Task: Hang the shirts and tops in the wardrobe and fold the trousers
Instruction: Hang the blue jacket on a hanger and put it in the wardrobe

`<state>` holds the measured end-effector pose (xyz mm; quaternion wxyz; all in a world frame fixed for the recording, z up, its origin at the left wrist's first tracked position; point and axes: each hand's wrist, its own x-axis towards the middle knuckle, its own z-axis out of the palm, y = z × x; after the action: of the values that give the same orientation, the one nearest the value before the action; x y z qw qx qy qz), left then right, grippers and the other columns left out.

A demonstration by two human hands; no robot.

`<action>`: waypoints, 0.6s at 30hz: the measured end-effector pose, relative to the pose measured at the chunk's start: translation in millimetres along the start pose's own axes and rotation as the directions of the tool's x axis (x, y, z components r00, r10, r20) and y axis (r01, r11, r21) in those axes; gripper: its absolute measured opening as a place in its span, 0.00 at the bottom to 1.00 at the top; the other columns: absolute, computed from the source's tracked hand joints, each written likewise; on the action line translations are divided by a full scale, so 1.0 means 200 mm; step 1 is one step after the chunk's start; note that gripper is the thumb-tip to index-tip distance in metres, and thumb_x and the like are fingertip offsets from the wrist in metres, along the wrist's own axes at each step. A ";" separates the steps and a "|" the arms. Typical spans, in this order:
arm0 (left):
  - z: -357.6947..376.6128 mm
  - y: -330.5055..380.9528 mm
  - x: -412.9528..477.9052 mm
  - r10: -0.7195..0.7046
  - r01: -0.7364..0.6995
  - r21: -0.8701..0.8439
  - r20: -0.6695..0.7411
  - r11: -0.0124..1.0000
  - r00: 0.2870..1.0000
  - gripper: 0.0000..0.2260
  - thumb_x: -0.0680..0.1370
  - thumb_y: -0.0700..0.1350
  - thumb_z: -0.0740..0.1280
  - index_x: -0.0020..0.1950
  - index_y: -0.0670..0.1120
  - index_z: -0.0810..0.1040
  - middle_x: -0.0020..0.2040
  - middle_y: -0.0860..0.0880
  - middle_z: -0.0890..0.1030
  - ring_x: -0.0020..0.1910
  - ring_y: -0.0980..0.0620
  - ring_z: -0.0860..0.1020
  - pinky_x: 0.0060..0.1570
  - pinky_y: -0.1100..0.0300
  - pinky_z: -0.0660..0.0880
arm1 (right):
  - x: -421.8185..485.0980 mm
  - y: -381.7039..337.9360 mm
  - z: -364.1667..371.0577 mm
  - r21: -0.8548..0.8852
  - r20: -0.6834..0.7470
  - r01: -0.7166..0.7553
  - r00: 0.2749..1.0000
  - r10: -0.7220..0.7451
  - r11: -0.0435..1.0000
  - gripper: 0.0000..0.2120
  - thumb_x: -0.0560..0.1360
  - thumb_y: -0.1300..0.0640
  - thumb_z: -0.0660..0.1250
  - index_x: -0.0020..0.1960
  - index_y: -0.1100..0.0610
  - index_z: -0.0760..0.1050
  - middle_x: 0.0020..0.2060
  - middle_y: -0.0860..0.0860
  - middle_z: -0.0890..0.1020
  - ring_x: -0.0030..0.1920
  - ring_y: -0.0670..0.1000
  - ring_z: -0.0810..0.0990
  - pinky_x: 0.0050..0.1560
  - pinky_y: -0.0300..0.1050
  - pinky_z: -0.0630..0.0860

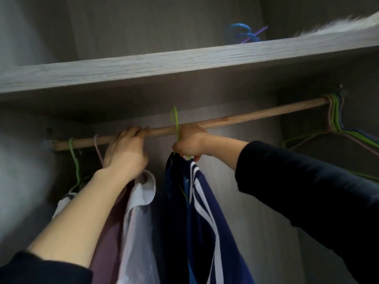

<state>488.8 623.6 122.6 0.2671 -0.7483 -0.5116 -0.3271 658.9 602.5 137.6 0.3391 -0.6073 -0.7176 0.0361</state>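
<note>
A wooden wardrobe rail (246,114) runs under a grey shelf. My right hand (189,140) grips the neck of a green hanger (175,119) whose hook stands just above the rail. From that hanger hangs a navy top with white stripes (202,212). My left hand (125,151) is raised to the rail, its fingers curled over the wood, beside a pink hanger hook (98,146). Below it hang a white shirt (139,218) and a mauve garment (106,238). Further left another green hanger (73,158) carries a pale garment, mostly hidden by my forearm.
Several spare hangers (336,119) in green, pink and blue are bunched at the rail's right end. The grey shelf (164,64) above holds a blue item (240,33) and something white and furry (338,25). The wardrobe's back wall shows between the navy top and the spare hangers.
</note>
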 end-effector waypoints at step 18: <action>-0.02 0.07 0.01 -0.103 0.103 0.007 -0.032 0.995 0.994 0.27 0.75 0.38 0.63 0.74 0.50 0.65 0.71 0.45 0.68 0.70 0.44 0.65 0.72 0.48 0.54 | 0.01 0.06 0.19 0.052 0.089 0.026 0.996 -0.031 0.998 0.19 0.82 0.46 0.55 0.38 0.58 0.69 0.34 0.54 0.77 0.33 0.52 0.77 0.35 0.47 0.81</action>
<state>501.7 617.0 125.5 0.2613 -0.7144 -0.5466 -0.3500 648.8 620.8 103.4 0.3225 -0.5860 -0.7394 0.0769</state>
